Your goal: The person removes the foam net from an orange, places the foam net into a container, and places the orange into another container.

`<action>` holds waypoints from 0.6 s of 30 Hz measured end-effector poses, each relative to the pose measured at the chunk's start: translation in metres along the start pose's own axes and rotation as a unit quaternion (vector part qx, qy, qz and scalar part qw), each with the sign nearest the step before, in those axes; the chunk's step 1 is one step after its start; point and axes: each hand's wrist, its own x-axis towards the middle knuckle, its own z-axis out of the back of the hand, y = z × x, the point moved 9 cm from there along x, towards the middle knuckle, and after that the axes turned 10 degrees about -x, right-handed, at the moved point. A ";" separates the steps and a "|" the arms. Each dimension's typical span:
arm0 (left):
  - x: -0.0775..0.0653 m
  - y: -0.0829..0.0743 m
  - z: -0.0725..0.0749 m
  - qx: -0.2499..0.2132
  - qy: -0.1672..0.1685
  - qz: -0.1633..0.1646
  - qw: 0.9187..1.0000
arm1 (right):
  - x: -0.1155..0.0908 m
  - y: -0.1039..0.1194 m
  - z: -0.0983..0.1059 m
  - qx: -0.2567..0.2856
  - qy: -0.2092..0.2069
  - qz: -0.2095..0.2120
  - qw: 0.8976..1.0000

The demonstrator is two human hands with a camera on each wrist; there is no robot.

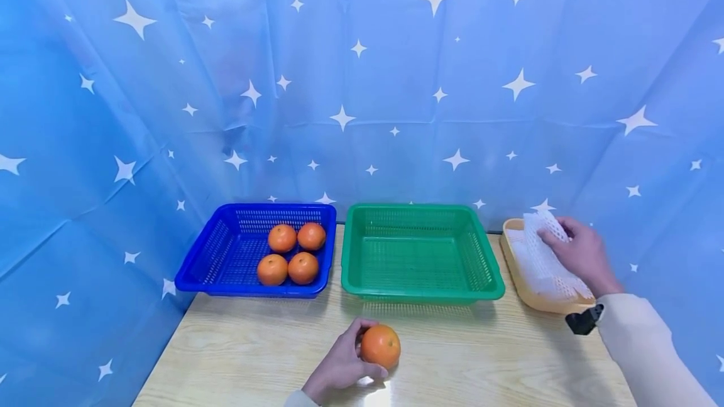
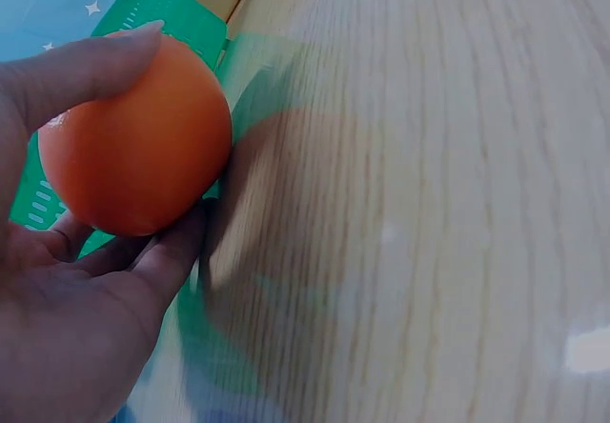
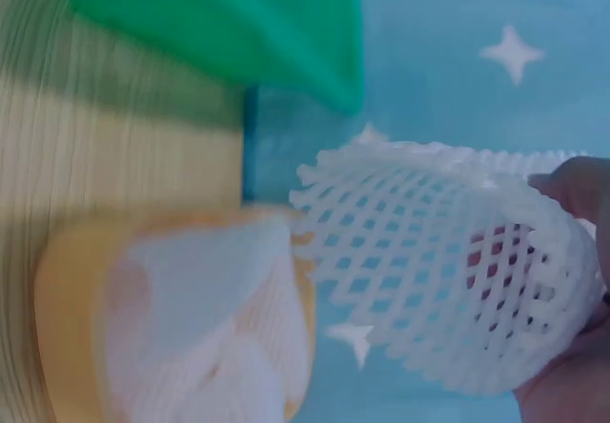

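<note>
My left hand (image 1: 343,360) holds an orange (image 1: 381,347) at the front of the table, thumb on one side and fingers curled round the other. In the left wrist view the orange (image 2: 138,142) sits between thumb and fingers, close over the wood. My right hand (image 1: 582,253) pinches a white foam mesh sleeve (image 1: 547,250) above the yellow basket (image 1: 523,291) at the right. In the right wrist view the foam sleeve (image 3: 419,251) hangs partly opened, fingers showing through its net. More white foam sleeves (image 3: 210,328) lie in that basket.
A blue basket (image 1: 226,287) at the left holds several oranges (image 1: 283,238), grouped at its right side. Between it and the yellow basket stands a green basket (image 1: 418,297) with a bare bottom. A blue curtain with white stars (image 1: 396,80) hangs behind the table (image 1: 237,344).
</note>
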 end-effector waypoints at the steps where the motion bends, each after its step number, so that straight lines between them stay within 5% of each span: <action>1: 0.000 -0.001 0.000 0.001 -0.001 -0.001 1.000 | 0.003 -0.004 -0.001 -0.008 0.007 0.005 1.000; 11: 0.000 -0.004 0.001 0.000 -0.008 -0.004 1.000 | 0.035 -0.046 -0.034 -0.078 0.083 0.028 0.993; 18: -0.001 -0.001 0.001 -0.006 -0.007 0.004 1.000 | 0.040 -0.074 -0.066 -0.133 0.150 0.020 0.980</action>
